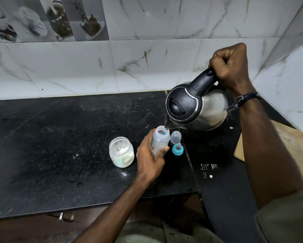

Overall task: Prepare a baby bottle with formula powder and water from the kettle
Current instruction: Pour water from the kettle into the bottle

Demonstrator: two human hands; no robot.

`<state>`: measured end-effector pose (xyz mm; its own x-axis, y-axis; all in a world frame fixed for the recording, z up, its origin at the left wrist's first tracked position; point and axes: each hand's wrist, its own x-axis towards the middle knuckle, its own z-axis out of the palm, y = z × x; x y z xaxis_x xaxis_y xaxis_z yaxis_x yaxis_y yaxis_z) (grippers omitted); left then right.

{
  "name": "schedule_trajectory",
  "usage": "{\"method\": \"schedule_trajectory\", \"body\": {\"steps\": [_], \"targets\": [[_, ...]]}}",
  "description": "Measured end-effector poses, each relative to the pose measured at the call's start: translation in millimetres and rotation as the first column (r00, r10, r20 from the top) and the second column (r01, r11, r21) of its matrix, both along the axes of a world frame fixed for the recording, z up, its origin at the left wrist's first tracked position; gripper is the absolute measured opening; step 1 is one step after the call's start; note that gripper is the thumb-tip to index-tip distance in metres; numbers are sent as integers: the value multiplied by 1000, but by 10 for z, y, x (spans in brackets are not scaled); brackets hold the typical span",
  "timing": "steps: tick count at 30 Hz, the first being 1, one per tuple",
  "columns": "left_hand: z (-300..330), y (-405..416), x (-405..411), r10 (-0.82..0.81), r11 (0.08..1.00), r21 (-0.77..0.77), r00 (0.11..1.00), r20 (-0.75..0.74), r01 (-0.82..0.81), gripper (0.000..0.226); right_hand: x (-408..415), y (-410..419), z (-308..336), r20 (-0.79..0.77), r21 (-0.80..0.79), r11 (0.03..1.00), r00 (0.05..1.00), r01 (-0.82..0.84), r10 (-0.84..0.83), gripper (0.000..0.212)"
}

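Note:
A clear baby bottle (161, 139) with its top off stands on the black counter (59, 137), and my left hand (150, 156) is wrapped around its body. My right hand (230, 66) grips the black handle of a steel kettle (212, 109), which is tilted with its spout over the bottle's mouth. A thin stream of water runs from the spout into the bottle. To the bottle's left stands an open glass jar (121, 151) holding pale formula powder. Just to the right of the bottle lie its clear cap (175, 136) and its teal ring with the teat (178, 149).
A marble-tiled wall rises behind and to the right of the counter. A wooden board (287, 142) lies on the right counter section beside my right forearm. Water drops and powder specks dot the counter. A drawer handle (66, 218) shows below the front edge.

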<state>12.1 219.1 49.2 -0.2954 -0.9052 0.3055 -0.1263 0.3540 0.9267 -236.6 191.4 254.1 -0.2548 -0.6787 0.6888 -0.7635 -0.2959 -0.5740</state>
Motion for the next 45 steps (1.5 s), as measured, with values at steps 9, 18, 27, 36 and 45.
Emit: {"method": "schedule_trajectory", "body": {"steps": [9,18,27,36,45], "targets": [[-17,-1,-3,-1,1000,-3,1000,-5,1,57,-13,-19,1,-3,0,1000,1000,1,-1,36],[31,20,2,20,1000,10,1000,-3,-20,64,-29,-37,8,4,8,1000,1000,-4,4,37],[38,12,-27,10,1000,18,1000,10,-10,64,-1,-9,48,2,4,1000,1000,-15,15,37],[45,15,-26,21,1000,20,1000,12,-21,64,11,-8,56,-11,3,1000,1000,-20,20,34],[64,33,-23,31,999,17,999,14,-32,64,-10,-27,30,-1,15,1000,1000,-18,18,36]]}}
